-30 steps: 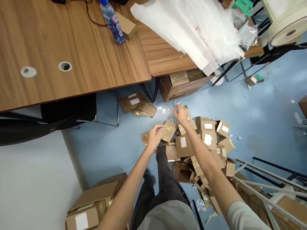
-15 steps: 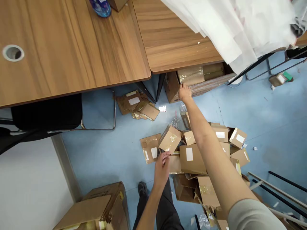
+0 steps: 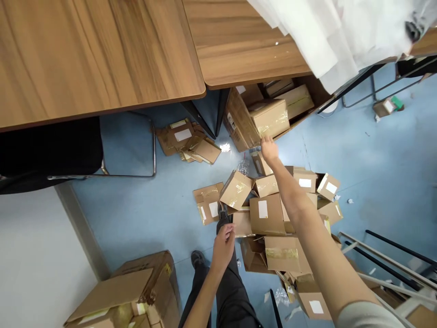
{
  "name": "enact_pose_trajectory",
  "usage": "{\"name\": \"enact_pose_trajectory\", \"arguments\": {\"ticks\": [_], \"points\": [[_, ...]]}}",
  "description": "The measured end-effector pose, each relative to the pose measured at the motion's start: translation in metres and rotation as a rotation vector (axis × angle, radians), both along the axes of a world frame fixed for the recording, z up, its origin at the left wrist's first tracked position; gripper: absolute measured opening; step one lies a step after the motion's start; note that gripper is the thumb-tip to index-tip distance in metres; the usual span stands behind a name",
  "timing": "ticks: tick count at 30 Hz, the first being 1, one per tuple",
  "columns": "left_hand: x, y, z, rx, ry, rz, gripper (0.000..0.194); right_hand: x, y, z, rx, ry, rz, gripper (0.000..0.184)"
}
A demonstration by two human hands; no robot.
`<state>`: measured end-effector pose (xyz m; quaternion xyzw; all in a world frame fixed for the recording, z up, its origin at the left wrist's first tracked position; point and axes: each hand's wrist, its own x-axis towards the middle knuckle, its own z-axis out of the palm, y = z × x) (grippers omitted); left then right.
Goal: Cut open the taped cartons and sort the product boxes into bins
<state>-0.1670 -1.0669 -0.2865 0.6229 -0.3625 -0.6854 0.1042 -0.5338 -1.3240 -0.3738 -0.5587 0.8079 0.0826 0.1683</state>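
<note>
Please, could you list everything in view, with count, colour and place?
Tables: two, brown wood, top
Sheets: several, white, right table
Big carton: one, brown, under right table, holding boxes
Flattened cardboard: several, brown, left of it
Carton pile: many, brown, centre
Open box: one, brown, lower left
Small box: one, brown-green, right
Chairs: two, black, left, far right
Metal bars: several, white, black, lower right
Plastic: some, clear, near pile
Floor: one, blue
Wall: one, white, left
Legs: two, dark trousers, bottom
Left grip: one, bare, above leg
Right grip: one, bare, at big carton's edge
</note>
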Motion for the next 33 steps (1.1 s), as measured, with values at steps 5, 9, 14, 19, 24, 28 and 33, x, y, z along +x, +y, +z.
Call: {"name": "enact_pose_trajectory", "arguments": {"ticks": [5,9,14,19,24,28,33], "points": [[0.001,0.001,0.000,-0.003,0.002,-0.039,0.047,0.038,0.008,0.010,0.065,-0.084,0.002,0.049],[0.007,0.002,0.003,0.016,-0.008,-0.064,0.043,0.061,0.027,0.009,0.097,-0.118,0.003,0.048],[0.016,-0.005,0.002,0.019,-0.050,-0.056,0.039,0.068,0.083,0.015,0.158,-0.115,0.023,0.046],[0.012,-0.026,-0.008,-0.012,-0.046,-0.057,0.040,0.082,0.152,0.033,0.239,-0.138,0.085,0.043],[-0.008,-0.060,-0.021,-0.049,-0.029,-0.099,0.039,0.104,0.199,0.042,0.292,-0.174,0.144,0.035],[-0.033,-0.095,-0.034,-0.058,-0.050,-0.100,0.031,0.111,0.204,0.040,0.284,-0.176,0.146,0.031],[-0.061,-0.129,-0.050,-0.069,-0.074,-0.087,0.027,0.107,0.215,0.048,0.170,-0.222,0.086,0.037]]}}
